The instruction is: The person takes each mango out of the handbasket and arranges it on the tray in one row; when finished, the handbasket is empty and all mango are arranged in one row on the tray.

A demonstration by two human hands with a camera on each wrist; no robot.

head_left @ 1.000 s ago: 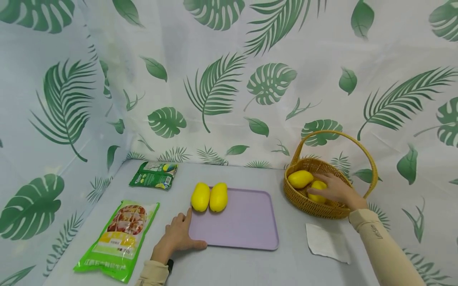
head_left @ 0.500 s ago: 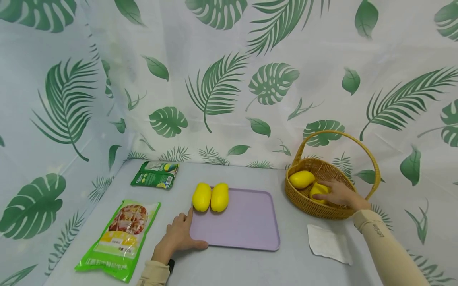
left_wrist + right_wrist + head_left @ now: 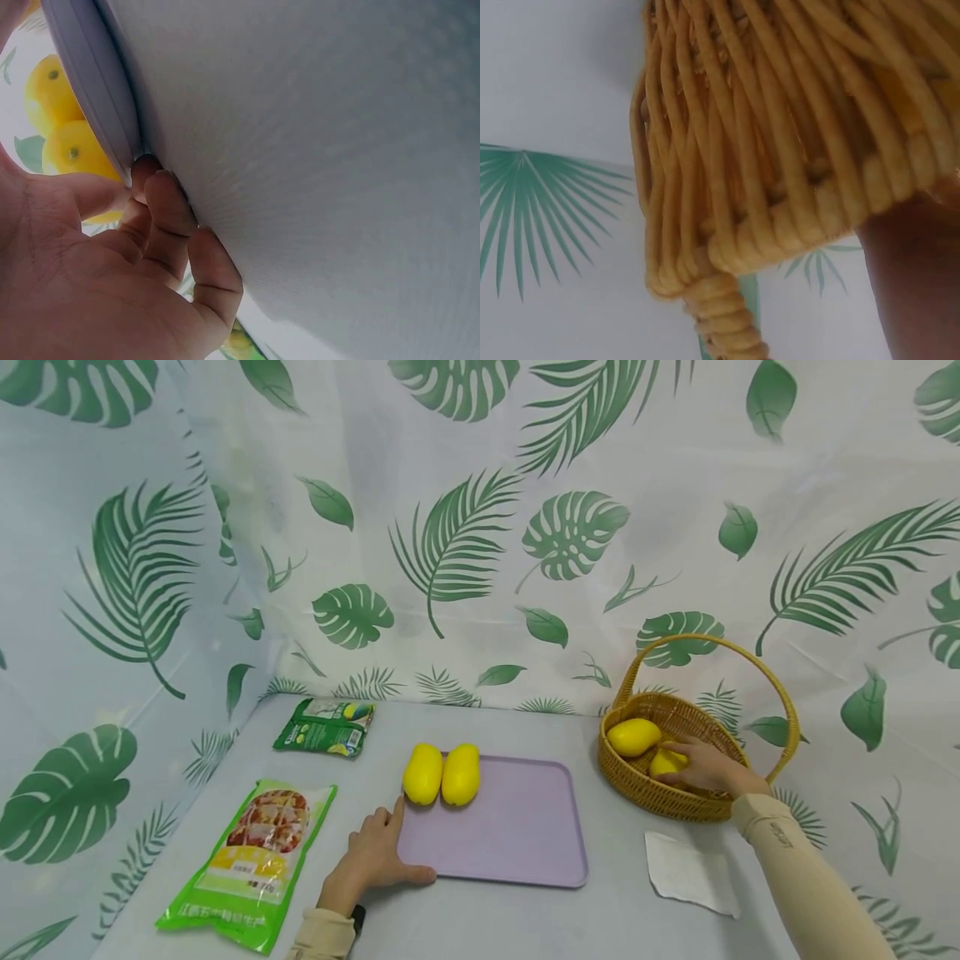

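Observation:
My left hand (image 3: pixel 375 853) rests at the near-left corner of a lilac tray (image 3: pixel 510 835), thumb along the front edge and forefinger at the left side. The left wrist view shows its fingertips right at the tray's rim (image 3: pixel 97 82). Two yellow mangoes (image 3: pixel 422 774) lie side by side at the tray's far-left corner. Inside the wicker basket (image 3: pixel 637 789), my right hand (image 3: pixel 708 766) holds another mango (image 3: pixel 666 763), fingers over it and thumb at its near side. One more mango (image 3: pixel 633 737) lies left of it. In the right wrist view the wicker wall (image 3: pixel 757 172) hides most of that hand.
The basket's tall arched handle (image 3: pixel 705 637) rises above my right hand. A white cloth (image 3: pixel 690 872) lies in front of the basket. To the left are a green food packet (image 3: pixel 324 727) and a larger green-edged bag (image 3: pixel 251 860). A leaf-print curtain (image 3: pixel 480 527) closes off the back.
In the basket, my right hand's fingers have shifted over the mango and closed about it, turning it slightly. The left hand and the tray have stayed put.

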